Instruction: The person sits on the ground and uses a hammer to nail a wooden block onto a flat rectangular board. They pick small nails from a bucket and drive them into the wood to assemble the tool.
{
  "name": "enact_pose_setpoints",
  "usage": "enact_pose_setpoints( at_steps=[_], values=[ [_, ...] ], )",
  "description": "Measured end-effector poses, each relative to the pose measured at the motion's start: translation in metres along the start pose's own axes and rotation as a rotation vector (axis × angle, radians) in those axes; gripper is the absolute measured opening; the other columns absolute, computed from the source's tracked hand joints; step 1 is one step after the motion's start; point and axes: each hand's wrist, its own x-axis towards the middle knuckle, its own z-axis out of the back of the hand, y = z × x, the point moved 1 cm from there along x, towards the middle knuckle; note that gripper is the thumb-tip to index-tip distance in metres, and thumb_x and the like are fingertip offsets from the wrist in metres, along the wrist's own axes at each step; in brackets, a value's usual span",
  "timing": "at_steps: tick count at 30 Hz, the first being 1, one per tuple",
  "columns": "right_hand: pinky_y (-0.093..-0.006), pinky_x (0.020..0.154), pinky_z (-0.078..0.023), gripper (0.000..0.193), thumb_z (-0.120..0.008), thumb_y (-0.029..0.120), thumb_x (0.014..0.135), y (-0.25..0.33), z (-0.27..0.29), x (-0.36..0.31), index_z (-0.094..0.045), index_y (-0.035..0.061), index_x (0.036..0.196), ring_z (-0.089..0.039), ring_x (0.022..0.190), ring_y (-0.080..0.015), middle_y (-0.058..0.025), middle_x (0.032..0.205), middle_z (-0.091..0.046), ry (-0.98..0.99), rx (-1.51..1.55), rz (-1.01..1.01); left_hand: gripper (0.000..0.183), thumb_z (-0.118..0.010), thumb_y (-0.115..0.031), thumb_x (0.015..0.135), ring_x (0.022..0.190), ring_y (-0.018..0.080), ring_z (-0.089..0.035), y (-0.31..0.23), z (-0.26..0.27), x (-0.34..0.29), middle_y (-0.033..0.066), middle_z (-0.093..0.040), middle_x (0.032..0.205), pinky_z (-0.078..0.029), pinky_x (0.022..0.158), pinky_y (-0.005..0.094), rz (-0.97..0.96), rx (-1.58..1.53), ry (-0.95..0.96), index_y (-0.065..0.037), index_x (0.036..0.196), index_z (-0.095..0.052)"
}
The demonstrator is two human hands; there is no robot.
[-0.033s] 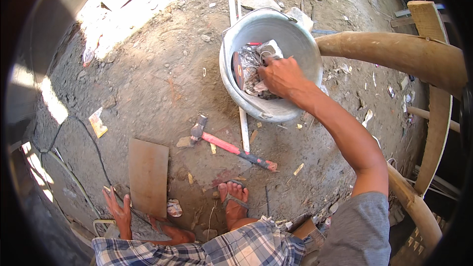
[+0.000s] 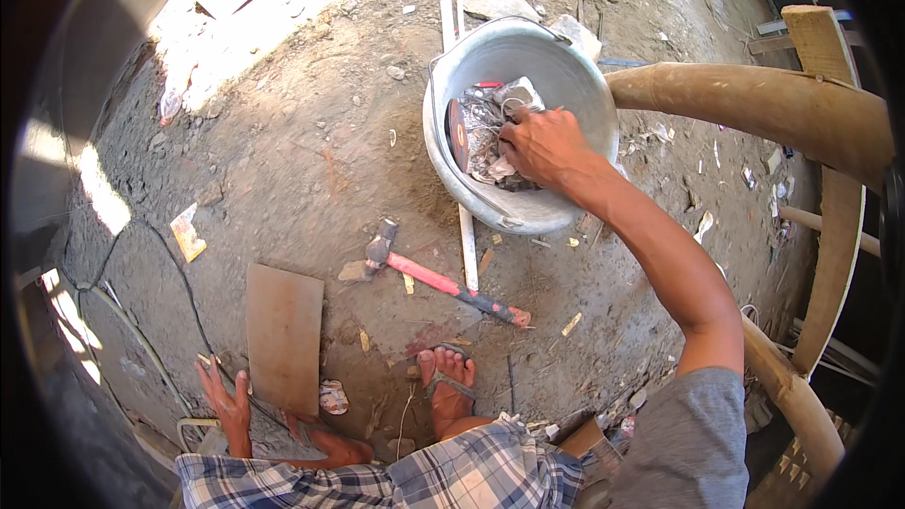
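Observation:
My right hand (image 2: 547,146) reaches into a grey metal bucket (image 2: 566,61) with a wire handle. Its fingers are curled down among the contents, and what they hold, if anything, is hidden. Beside those fingers lie a crumpled silvery plastic bag (image 2: 481,111), a whitish block (image 2: 518,92) and a thin wire loop. A dark cutting disc (image 2: 457,135) leans against the bucket's left wall, and a small red item (image 2: 488,85) shows at the back. My left hand (image 2: 226,402) is at the lower left with fingers spread, holding nothing, close to a brown rectangular board (image 2: 285,339).
A hammer (image 2: 443,283) with a red and black handle lies on the dirt before the bucket. White pipe (image 2: 468,250) runs beneath the bucket. Bamboo poles (image 2: 735,99) and a wooden post (image 2: 839,264) stand at the right. A dark cable (image 2: 184,273) crosses the left ground.

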Motion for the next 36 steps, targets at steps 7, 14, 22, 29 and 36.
enact_pose_setpoints(
  at_steps=[7, 14, 22, 29, 36],
  values=[
    [-0.052, 0.081, -0.062, 0.019, -0.066, 0.014, 0.096, 0.007, -0.024, -0.002, -0.082, 0.0108, 0.106, -0.077, 0.092, -0.0378, -0.0167, 0.109, -0.074, 0.013, 0.151, 0.097, 0.072, -0.071, -0.036, 0.106, 0.166, 0.0449, -0.021, -0.009, -0.004, 0.003, 0.0256, -0.019, 0.181, -0.014, 0.128, 0.0712, 0.05, 0.016, 0.041, -0.012, 0.168, -0.044],
    [-0.054, 0.086, -0.061, 0.044, -0.069, 0.015, 0.096, 0.003, -0.02, -0.009, -0.073, 0.0223, 0.139, -0.076, 0.095, -0.04, -0.017, 0.108, -0.074, -0.096, 0.29, -0.114, 0.073, -0.07, -0.037, 0.106, 0.167, 0.045, -0.02, -0.004, -0.001, 0.007, 0.0251, -0.018, 0.181, -0.013, 0.128, 0.0704, 0.053, 0.002, 0.006, -0.012, 0.169, -0.043],
    [-0.0535, 0.083, -0.061, 0.015, -0.074, 0.021, 0.096, 0.01, -0.026, 0.007, -0.082, 0.0129, 0.105, -0.077, 0.094, -0.0405, -0.0186, 0.105, -0.078, 0.003, 0.211, -0.058, 0.073, -0.07, -0.038, 0.106, 0.167, 0.0446, -0.019, -0.006, -0.001, 0.006, 0.025, -0.017, 0.181, -0.014, 0.129, 0.0692, 0.061, 0.0, 0.027, -0.013, 0.169, -0.042],
    [-0.051, 0.083, -0.061, 0.019, -0.081, 0.026, 0.088, 0.024, -0.032, 0.017, -0.082, 0.0076, 0.093, -0.078, 0.091, -0.0386, -0.0195, 0.094, -0.08, -0.041, 0.193, -0.06, 0.073, -0.071, -0.037, 0.106, 0.167, 0.0451, -0.02, 0.009, -0.007, 0.004, 0.0257, -0.018, 0.181, -0.015, 0.128, 0.0694, 0.019, -0.01, 0.015, -0.015, 0.169, -0.043],
    [-0.051, 0.069, -0.061, 0.019, -0.077, 0.023, 0.091, 0.003, -0.038, 0.021, -0.078, 0.0037, 0.089, -0.077, 0.076, -0.0406, -0.0191, 0.089, -0.079, -0.166, 0.089, -0.01, 0.073, -0.071, -0.038, 0.106, 0.166, 0.0462, -0.021, 0.015, -0.015, 0.01, 0.0263, -0.019, 0.18, -0.016, 0.127, 0.0716, -0.024, -0.058, -0.023, -0.014, 0.169, -0.043]
  ],
)
